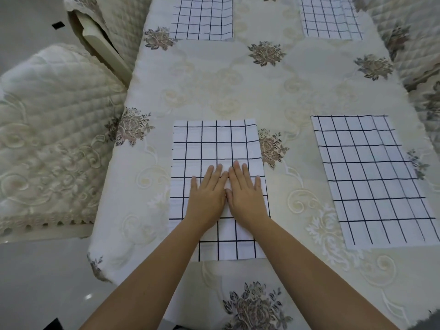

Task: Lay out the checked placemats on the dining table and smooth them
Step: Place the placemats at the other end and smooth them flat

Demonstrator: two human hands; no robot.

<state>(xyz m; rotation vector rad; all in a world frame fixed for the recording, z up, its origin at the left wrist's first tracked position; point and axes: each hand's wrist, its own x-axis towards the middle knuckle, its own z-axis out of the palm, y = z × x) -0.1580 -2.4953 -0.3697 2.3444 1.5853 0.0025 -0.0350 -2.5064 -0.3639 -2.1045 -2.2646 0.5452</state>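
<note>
- Pressing flat on the near-left placemat (214, 144) with left hand (207, 194) and right hand (245, 194), fingers straight, side by side, gripping nothing.
- Lying spread on the floral tablecloth (238, 91): near-right placemat (371, 177), far-left placemat (202, 17), far-right placemat (331, 17).

matt, flat woven cloth with faint fold creases for the near placemat (215, 144); soft embroidered fabric with slight sheen for the tablecloth (238, 91); quilted padded cloth for the chair cover (47, 115); glossy smooth tiles for the floor (35, 282).
</note>
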